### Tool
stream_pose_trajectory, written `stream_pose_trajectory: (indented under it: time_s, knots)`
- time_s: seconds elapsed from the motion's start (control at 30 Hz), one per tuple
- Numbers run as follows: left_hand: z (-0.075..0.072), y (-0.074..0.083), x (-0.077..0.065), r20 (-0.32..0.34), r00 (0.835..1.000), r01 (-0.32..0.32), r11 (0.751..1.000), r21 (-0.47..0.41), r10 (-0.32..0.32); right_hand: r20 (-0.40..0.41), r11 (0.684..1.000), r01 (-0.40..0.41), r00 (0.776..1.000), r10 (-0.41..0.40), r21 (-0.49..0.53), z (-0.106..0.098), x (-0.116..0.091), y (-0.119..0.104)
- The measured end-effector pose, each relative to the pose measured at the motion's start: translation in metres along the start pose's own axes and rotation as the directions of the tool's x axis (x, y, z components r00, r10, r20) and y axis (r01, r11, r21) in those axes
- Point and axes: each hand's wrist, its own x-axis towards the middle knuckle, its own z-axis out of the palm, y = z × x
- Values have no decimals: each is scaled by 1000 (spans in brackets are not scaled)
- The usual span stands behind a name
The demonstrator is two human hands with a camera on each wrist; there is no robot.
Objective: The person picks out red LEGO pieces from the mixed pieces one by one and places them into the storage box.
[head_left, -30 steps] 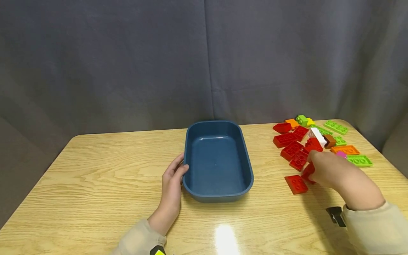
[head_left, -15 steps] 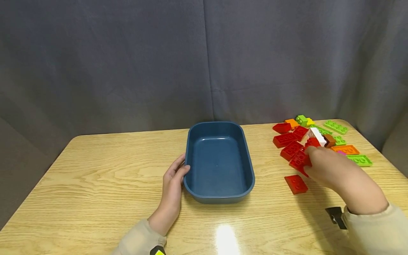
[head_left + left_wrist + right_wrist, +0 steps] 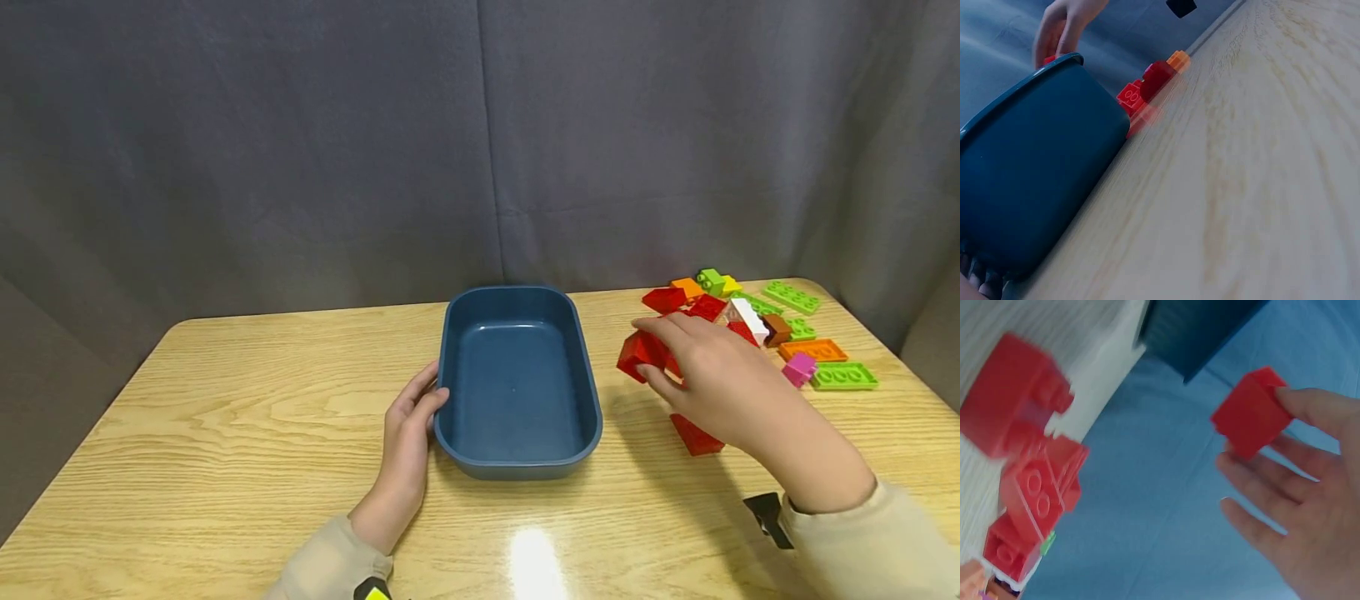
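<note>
My right hand (image 3: 720,375) pinches a red toy brick (image 3: 637,354) between thumb and fingers, raised above the table to the right of the blue plastic tub (image 3: 517,461). In the right wrist view the held brick (image 3: 1252,412) is clear of the other pieces. The tub has nothing in it. My left hand (image 3: 408,446) holds the tub's left side, thumb on the rim and fingers along the outer wall. Beneath my right hand lies a red piece (image 3: 696,435); other red bricks (image 3: 707,308) lie behind it, some hidden by the hand.
Further right lie a white brick (image 3: 746,322), a brown brick (image 3: 777,331), a pink brick (image 3: 799,369), an orange plate (image 3: 813,350) and several green pieces (image 3: 843,377). A grey curtain (image 3: 337,167) hangs behind the wooden table (image 3: 247,417).
My right hand has lifted the red brick from the pile and moved left with it, uncovering the pink brick. The left hand stays at the tub, which has shifted very slightly right.
</note>
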Motion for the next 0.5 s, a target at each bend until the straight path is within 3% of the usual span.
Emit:
stream_pose_trajectory:
  time_s: [0.1, 0.27, 0.37, 0.5]
  knots:
    - [0, 0, 0, 0, 1000, 6, 1000, -5, -6, -80, 996, 86, 993, -86, -9, 3, 2, -8]
    - [0, 1, 0, 7, 1000, 9, 1000, -11, -9, -186, 974, 223, 956, -226, -37, 7, 4, -19]
    - [0, 0, 0, 10, 1000, 10, 1000, -16, -10, -200, 961, 274, 940, -277, -42, 11, 5, -25]
    - [0, 1, 0, 14, 1000, 13, 1000, -19, -13, -169, 956, 291, 941, -293, -40, 15, 4, -32]
